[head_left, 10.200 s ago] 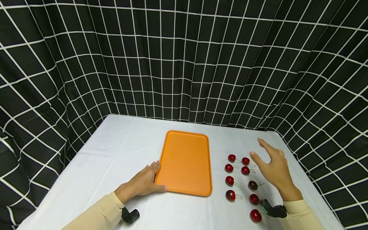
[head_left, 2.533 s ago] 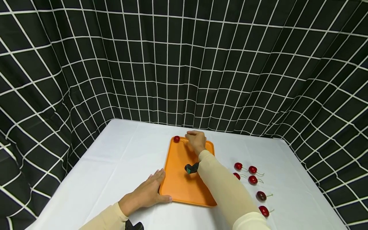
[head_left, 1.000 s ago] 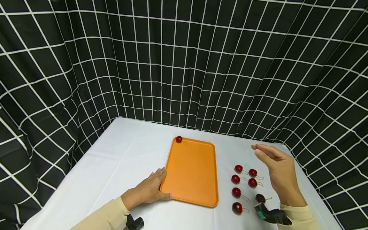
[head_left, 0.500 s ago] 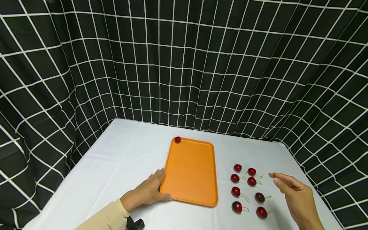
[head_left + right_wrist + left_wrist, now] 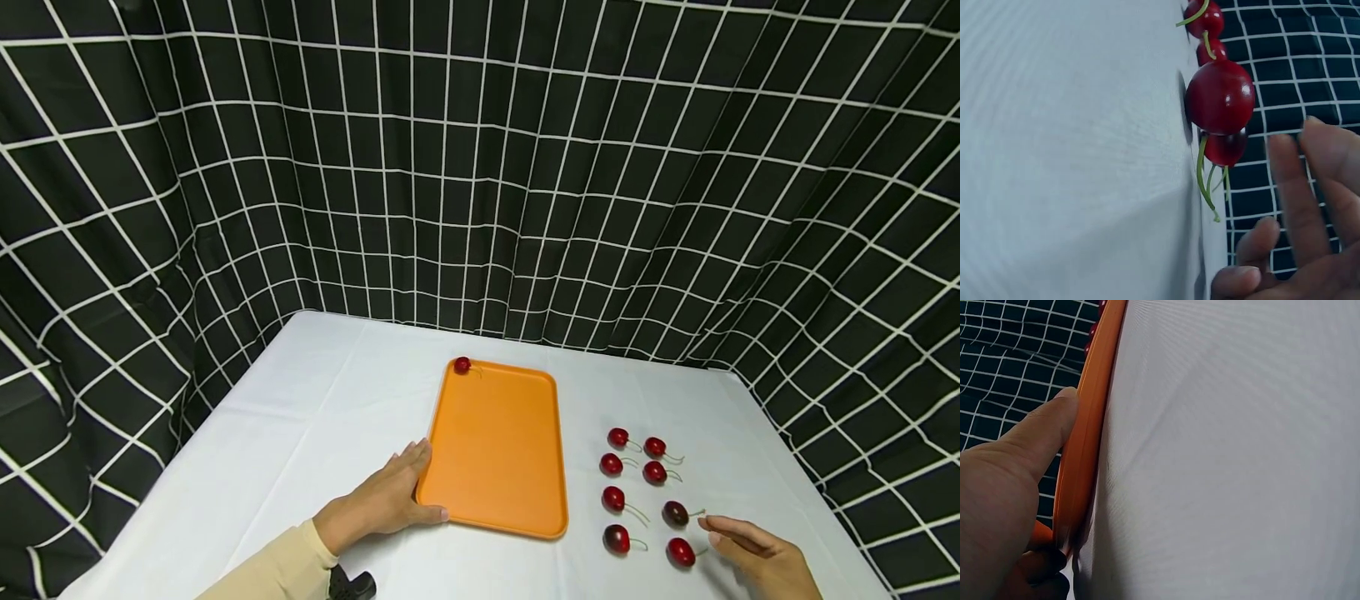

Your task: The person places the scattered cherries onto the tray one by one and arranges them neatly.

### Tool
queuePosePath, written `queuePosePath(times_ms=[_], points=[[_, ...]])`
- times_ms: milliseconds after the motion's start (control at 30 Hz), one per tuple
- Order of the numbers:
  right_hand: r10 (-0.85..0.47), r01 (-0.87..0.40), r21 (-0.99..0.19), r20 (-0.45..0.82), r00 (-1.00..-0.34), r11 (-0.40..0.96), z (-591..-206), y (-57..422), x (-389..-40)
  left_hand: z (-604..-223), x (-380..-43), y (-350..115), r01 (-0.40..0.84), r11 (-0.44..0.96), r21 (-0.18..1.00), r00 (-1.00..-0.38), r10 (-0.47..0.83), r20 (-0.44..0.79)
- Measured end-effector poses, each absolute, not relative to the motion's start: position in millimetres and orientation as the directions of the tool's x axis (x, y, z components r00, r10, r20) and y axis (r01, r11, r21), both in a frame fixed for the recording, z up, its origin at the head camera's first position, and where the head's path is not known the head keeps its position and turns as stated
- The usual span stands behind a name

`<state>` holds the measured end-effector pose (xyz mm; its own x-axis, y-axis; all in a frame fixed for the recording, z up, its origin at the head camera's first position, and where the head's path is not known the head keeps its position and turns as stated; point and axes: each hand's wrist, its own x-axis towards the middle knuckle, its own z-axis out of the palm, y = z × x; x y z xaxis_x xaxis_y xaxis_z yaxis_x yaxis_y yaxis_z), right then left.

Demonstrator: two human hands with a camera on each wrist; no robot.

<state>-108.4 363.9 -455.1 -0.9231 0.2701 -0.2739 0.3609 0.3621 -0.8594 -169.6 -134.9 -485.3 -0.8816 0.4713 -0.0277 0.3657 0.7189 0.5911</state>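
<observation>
My left hand (image 5: pixel 382 500) rests at the near left corner of the orange tray (image 5: pixel 495 450), fingers along its left edge and thumb at its near edge. The left wrist view shows that thumb against the tray's rim (image 5: pixel 1088 425). One red cherry (image 5: pixel 462 365) with a stem lies in the tray's far left corner. My right hand (image 5: pixel 765 562) holds nothing. Its fingertips are just right of the nearest red cherry (image 5: pixel 681 552) and near the stem of a dark cherry (image 5: pixel 675 514). In the right wrist view its fingers stand apart from the large-looking cherry (image 5: pixel 1220 97).
Several more stemmed cherries lie in two loose columns right of the tray, among them a half-dark cherry (image 5: pixel 617 539) and a red cherry (image 5: pixel 618 437). A white cloth (image 5: pixel 330 417) covers the table. A black curtain with a white grid (image 5: pixel 480 167) surrounds its back and sides.
One cherry now lies on the tray and the nearest right one has left the table. My right hand went over the tray, came back right, then lowered towards the near cherries. The left hand stayed.
</observation>
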Motion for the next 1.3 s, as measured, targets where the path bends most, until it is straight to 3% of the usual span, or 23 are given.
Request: queuePosePath(times_ms=[400,1300], points=[[0.142,0.359,-0.724,-0.344,-0.928,0.589,-469.2,369.1,-115.8,-483.5,-169.2,-134.7,0.379,0.719,0.582,-0.877,0.479,-0.021],[0.142,0.293,-0.671,-0.272,-0.952,0.681,-477.3,349.7,-117.8,-486.6,-169.9,-133.7,0.361,0.723,0.589,-0.883,0.468,-0.032]])
